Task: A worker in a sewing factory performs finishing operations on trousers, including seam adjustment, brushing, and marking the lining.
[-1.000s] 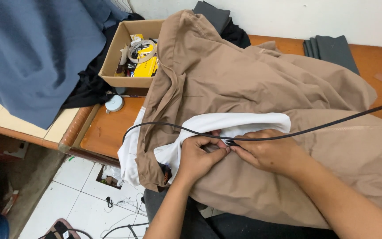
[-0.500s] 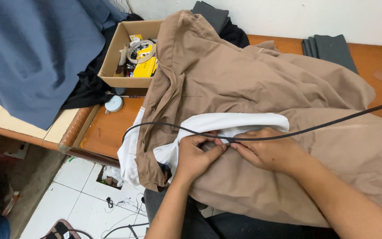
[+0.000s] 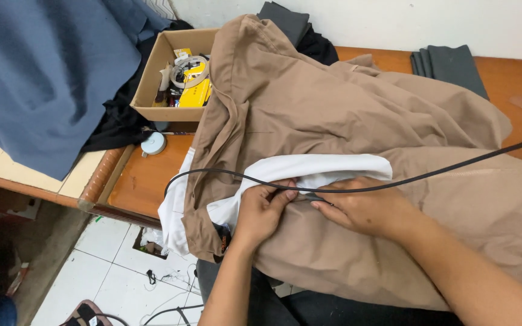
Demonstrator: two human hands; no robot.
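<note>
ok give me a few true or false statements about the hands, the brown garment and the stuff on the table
1. Both hands meet on the brown garment beside its white lining. True: left hand, right hand.
2. A black cord crosses the garment near the fingers. True.
3. The cardboard box is empty. False: it holds a tape roll and a yellow item, among other small things.
4. The blue cloth lies on the right of the table. False: it lies at the left.
5. Folded grey fabric lies at the table's far right. True.
</note>
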